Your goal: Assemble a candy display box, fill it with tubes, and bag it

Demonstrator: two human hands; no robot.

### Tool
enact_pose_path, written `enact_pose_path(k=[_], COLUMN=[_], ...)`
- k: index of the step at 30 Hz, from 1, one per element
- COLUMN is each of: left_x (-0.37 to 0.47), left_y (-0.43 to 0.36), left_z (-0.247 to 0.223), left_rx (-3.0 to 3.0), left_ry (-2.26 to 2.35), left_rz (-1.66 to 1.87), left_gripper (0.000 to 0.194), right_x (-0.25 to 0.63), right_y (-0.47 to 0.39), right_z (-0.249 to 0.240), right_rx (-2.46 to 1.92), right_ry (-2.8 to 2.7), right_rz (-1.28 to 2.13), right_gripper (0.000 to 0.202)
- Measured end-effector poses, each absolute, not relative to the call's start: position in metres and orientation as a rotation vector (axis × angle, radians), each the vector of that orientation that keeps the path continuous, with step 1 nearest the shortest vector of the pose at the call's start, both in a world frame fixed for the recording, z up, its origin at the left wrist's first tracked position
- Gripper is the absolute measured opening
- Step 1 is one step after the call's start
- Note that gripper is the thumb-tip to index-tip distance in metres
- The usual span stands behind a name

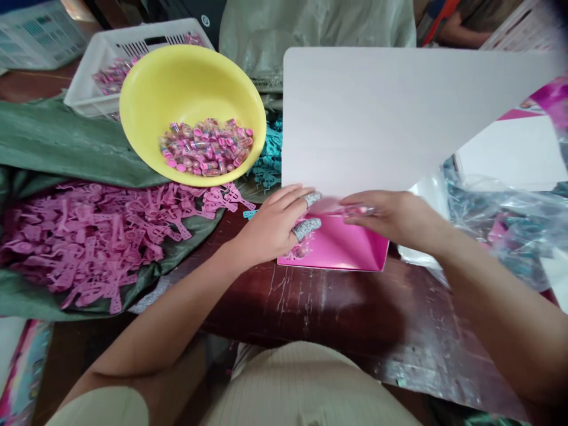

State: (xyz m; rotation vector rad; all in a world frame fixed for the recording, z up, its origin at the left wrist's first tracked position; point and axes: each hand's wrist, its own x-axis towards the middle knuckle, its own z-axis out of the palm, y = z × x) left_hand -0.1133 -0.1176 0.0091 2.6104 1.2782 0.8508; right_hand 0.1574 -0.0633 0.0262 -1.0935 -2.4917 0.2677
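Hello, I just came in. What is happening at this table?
A person's left hand and right hand are over an open pink box; the right holds something small, too blurred to identify. To the left, a yellow bowl holds small pink-capped containers, near a heap of pink plastic pieces.

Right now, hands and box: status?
Left hand over left end of open pink cardboard box, grip unclear. Right hand pinching small, blurred, clear-and-pink item. Broad white cardboard lid raised behind; left hand partly blocks view inside.
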Motion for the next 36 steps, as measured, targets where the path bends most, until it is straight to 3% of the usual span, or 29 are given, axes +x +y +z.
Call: enact_pose_path(k=[3, 8, 14, 20, 24, 26, 30, 33, 36], left_x=[-0.117, -0.116, -0.117, -0.121, -0.147, -0.172, -0.228, -0.253, -0.257], left_y=[-0.102, -0.104, -0.105, -0.115, -0.123, -0.123, -0.117, -0.118, -0.121], left_z=[0.0, -0.009, -0.008, -0.017, -0.032, -0.046, -0.079, -0.099, -0.102], left_rx=[2.634, 2.613, 2.539, 2.419, 2.301, 2.316, 2.354, 2.401, 2.455], left_ry=[1.331, 1.356, 1.367, 1.204, 1.447, 1.695, 2.231, 2.332, 2.303], left_rz=[0.623, 0.643, 0.73, 1.084, 1.356, 1.29, 0.813, 0.52, 0.459], left_gripper=[0.04, 0.054, 0.043, 0.034, 0.029, 0.032, 0.046, 0.046, 0.037], right_x=[0.139, 0.113, 0.1, 0.105, 0.106, 0.107, 0.108, 0.105, 0.102], right_y=[-0.037, -0.02, -0.027, -0.05, -0.046, -0.045, -0.054, -0.06, -0.054], right_z=[0.019, 0.025, 0.019, -0.013, -0.027, -0.027, -0.018, -0.014, -0.019], right_rx=[-1.059, -0.967, -1.232, -1.049, -0.974, -0.959, -1.004, -1.061, -1.079], right_ry=[-2.781, -3.0, -2.866, -2.686, -2.703, -2.68, -2.623, -2.57, -2.593], right_rz=[0.174, 0.187, -0.225, -0.348, -0.314, -0.303, -0.328, -0.451, -0.465], right_gripper=[0.031, 0.023, 0.025, 0.036, 0.038, 0.038, 0.034, 0.031, 0.034])
